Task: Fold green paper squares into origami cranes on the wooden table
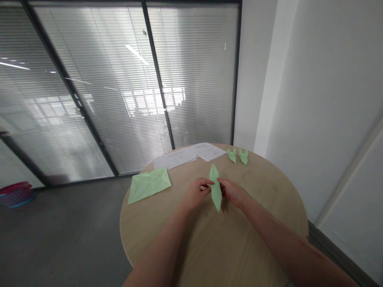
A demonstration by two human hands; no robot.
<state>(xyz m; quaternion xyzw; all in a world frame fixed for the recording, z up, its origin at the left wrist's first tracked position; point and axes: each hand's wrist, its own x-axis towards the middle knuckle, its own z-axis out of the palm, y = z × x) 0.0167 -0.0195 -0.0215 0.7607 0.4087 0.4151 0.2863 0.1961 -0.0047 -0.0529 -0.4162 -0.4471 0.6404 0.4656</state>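
Just above the round wooden table, a long diamond-shaped piece of folded green paper (216,195) is held between my two hands, its narrow ends pointing away from me and toward me. My left hand (198,191) pinches its left edge with the fingertips. On the other side, my right hand (232,191) grips the right edge; some of its fingers are hidden behind the paper. Two finished-looking green origami figures (231,156) with pointed tips stand side by side at the far right of the table.
Creased green sheets (151,183) lie at the table's left. Printed white papers (208,151) overlap along the far edge of the round table (263,199). A red and blue plastic basket (17,194) sits on the floor at far left. Glass partitions with blinds (194,59) rise behind.
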